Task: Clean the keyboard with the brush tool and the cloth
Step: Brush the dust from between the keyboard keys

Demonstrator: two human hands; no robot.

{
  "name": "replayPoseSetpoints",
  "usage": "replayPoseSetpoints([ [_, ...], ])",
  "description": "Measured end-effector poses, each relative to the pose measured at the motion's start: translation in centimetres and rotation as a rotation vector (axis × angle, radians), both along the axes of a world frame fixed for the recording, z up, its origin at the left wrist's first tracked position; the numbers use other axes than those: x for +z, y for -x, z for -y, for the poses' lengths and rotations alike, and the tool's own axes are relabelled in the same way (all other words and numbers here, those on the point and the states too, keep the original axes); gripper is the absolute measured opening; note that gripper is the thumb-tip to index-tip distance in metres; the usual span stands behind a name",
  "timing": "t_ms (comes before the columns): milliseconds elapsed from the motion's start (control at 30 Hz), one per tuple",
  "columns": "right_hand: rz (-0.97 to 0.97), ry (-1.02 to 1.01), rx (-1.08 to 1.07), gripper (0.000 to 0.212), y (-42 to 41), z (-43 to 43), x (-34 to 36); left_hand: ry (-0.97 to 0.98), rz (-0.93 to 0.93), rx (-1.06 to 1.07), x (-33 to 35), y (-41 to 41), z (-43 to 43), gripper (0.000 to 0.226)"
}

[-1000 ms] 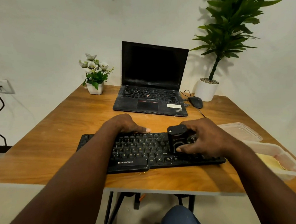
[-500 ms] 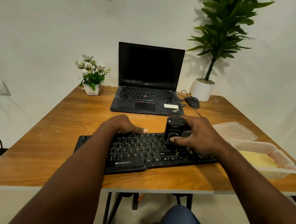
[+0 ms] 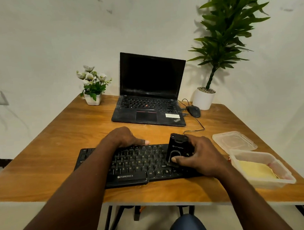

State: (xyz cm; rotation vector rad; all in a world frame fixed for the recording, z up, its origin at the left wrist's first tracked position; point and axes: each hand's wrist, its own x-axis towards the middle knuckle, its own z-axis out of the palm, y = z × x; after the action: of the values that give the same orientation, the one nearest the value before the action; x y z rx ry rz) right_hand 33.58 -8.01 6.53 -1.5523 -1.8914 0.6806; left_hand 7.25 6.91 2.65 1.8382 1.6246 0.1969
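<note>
Keyboard (image 3: 132, 162) before laptop (image 3: 150, 104), beside tub (image 3: 269, 182)

In the grip, the brush (image 3: 178, 148) is glossy black plastic; the keyboard (image 3: 132, 162) beneath is matt plastic (a duller black). The table (image 3: 60, 147) is smooth grained wood. Right of the grip, a cloudy plastic tub (image 3: 283, 178) holds soft yellow cloth (image 3: 256, 169).
</note>
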Motion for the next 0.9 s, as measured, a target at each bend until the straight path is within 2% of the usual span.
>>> replayPoseSetpoints([
  [133, 0.008, 0.001, 0.028, 0.047, 1.0, 0.9, -0.3, -0.014, -0.029, -0.002, 0.5, -0.2, 0.4, 0.085],
  [200, -0.007, -0.017, 0.028, 0.048, 1.5, 1.2, -0.3, -0.048, -0.085, 0.004, 0.7, -0.4, 0.9, 0.079],
  [267, 0.052, -0.101, -0.067, 0.049, 1.5, 1.3, -0.3, -0.202, -0.210, 0.006, 1.1, -0.8, 2.2, 0.070],
  [333, 0.068, -0.101, -0.101, 0.051, 1.6, 1.5, -0.4, -0.468, -0.298, -0.005, 1.5, -1.1, 4.7, 0.059],
  [367, 0.060, -0.090, -0.090, 0.051, 1.7, 1.6, -0.4, -0.593, -0.275, -0.010, 1.6, -1.2, 6.5, 0.054],
  [433, 0.049, -0.104, -0.094, 0.050, 1.7, 1.8, -0.6, -0.724, -0.194, -0.029, 1.1, -1.3, 10.4, 0.057],
  [533, 0.051, -0.181, -0.228, 0.048, 1.5, 1.8, -0.9, -0.805, -0.197, -0.066, -1.4, -0.5, 14.9, 0.074],
  [600, 0.039, -0.146, -0.244, 0.050, 1.5, 1.8, -1.1, -0.869, -0.219, -0.078, -3.2, 0.5, 16.6, 0.077],
  [700, 0.019, -0.090, -0.168, 0.055, 1.4, 1.8, -0.6, -0.957, -0.258, -0.095, -4.0, 1.4, 17.3, 0.075],
  [800, 0.016, -0.159, -0.232, 0.055, 1.3, 1.2, -0.1, -0.991, -0.242, -0.114, -4.0, 2.0, 17.0, 0.073],
  [900, 0.050, -0.117, -0.187, 0.058, 1.4, 1.1, -0.2, -1.069, -0.227, -0.181, -4.2, 2.5, 17.0, 0.057],
])
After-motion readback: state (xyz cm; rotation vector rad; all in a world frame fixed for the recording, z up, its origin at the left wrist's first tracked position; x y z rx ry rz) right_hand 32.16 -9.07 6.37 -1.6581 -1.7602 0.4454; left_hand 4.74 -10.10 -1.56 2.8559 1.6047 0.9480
